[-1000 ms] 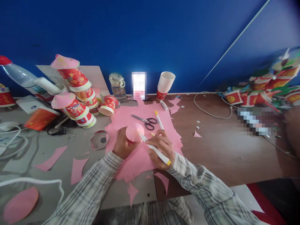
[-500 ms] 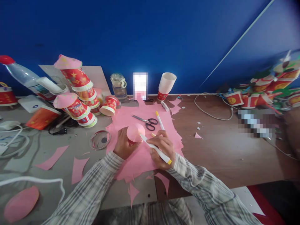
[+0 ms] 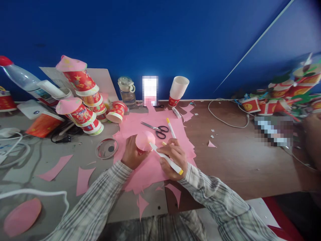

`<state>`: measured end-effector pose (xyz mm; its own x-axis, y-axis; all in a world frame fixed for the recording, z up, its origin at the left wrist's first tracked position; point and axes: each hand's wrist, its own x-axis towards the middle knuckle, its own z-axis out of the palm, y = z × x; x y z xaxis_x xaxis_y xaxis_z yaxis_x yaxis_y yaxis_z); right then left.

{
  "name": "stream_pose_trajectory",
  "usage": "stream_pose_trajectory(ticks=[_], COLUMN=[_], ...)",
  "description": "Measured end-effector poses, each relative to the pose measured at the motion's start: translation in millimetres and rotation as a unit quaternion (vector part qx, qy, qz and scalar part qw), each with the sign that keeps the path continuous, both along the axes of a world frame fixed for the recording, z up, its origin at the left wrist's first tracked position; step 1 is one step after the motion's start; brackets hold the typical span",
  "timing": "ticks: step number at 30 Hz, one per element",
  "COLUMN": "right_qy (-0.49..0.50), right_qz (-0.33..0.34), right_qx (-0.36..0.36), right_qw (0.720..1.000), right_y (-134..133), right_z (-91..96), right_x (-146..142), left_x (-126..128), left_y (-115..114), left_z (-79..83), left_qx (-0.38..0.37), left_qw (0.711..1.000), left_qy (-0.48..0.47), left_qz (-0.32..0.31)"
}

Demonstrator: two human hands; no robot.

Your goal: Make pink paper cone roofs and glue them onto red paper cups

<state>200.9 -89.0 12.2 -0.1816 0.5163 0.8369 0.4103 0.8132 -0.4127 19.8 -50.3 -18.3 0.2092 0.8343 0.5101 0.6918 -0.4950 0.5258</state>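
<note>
My left hand (image 3: 132, 153) is wrapped round a small red paper cup (image 3: 140, 151), most of it hidden by my fingers. A pink paper cone (image 3: 145, 140) sits on top of that cup like a roof. Between the fingers of my right hand (image 3: 175, 160) is a white marker (image 3: 168, 160) with a yellow end, its tip touching the cone's right side. Both hands are over pink paper sheets (image 3: 140, 174). Beyond them lie black-handled scissors (image 3: 156, 129) and a second white marker (image 3: 171, 128) with a yellow cap.
Stacked red cups with pink roofs (image 3: 81, 113) stand at left, by a roll of tape (image 3: 107, 149). A water jug (image 3: 126, 92) and nested paper cups (image 3: 178, 90) stand against the blue wall. Pink scraps (image 3: 55, 168) lie about. Another person's hand (image 3: 313, 134) shows at right.
The hands, the cup with its cone and the marker hold nearly the same pose. The view has shifted very slightly. The other person's hand at the right edge has moved a little.
</note>
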Motion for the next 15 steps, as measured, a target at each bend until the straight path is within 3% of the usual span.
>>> stream_pose_trajectory(ticks=[6,9,12,15], right_qy=[0.011,0.130,0.238,0.252], right_qz=[-0.009,-0.002,0.040,0.086], right_qx=[0.019,-0.061,-0.118,-0.143], right_qw=[1.000,0.990,0.963,0.953], right_y=[3.8,6.4,5.5,-0.5], right_z=[0.6,12.4,46.3,92.5], right_x=[5.7,14.5,20.8,20.0], left_x=[-0.4,0.2,1.5,2.4], left_y=[-0.6,-0.7,-1.2,-1.7], left_z=[-0.6,1.6,4.3,5.3], left_qx=[-0.011,0.002,0.017,0.023], left_qw=[1.000,1.000,1.000,1.000], left_qy=[-0.004,-0.006,-0.010,-0.012], left_qz=[0.002,-0.006,-0.004,-0.001])
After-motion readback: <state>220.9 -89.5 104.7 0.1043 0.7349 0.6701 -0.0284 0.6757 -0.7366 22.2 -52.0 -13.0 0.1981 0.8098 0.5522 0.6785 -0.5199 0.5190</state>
